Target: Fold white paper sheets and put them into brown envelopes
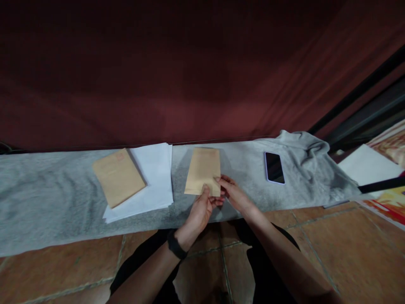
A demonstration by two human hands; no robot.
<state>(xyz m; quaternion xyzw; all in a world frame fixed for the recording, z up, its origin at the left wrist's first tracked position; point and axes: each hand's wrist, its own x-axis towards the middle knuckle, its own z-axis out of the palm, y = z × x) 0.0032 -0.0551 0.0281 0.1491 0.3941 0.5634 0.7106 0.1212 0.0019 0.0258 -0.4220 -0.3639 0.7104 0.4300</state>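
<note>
Head view, two hands (201, 209) (236, 195) holding one envelope (203, 168), one phone (274, 167)

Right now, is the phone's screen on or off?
Apparently off: the phone lies face up on the grey cloth, its screen dark, with no lit display visible.

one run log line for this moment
left hand: holds brown envelope | right hand: holds same envelope | phone: on gray cloth

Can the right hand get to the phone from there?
Probably yes. Only gray cloth lies between the right hand and the phone, though that hand would likely need to let go of the tan envelope.
</note>
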